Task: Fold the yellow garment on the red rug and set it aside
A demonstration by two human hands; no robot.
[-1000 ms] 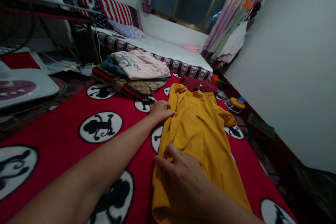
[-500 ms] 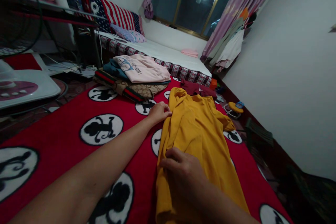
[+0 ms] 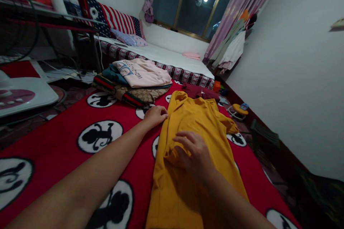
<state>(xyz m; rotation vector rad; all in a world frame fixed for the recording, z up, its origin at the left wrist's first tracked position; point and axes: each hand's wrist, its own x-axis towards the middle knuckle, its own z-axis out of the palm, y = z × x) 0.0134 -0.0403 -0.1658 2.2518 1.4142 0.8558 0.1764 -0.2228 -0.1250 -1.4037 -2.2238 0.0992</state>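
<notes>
A mustard-yellow shirt (image 3: pixel 204 118) lies lengthwise on a red blanket (image 3: pixel 67 121) printed with black-and-white cartoon circles. My left hand (image 3: pixel 155 115) rests at the shirt's left edge near the shoulder, fingers curled on the folded-in fabric. My right hand (image 3: pixel 192 152) lies on the middle of the shirt, fingers bent and pinching a fold of the cloth. The shirt's left side is folded inward; its right sleeve (image 3: pixel 229 126) sticks out.
A stack of folded clothes (image 3: pixel 134 78), pink top uppermost, sits on the blanket beyond the left hand. A dark red garment (image 3: pixel 200 91) lies past the collar. A mattress (image 3: pixel 166 52), a white fan base (image 3: pixel 24 94) at left, small toys (image 3: pixel 239 109) by the right wall.
My right hand has moved up from the shirt's lower left edge to its middle, carrying the fold inward. My left hand stays at the upper left edge.
</notes>
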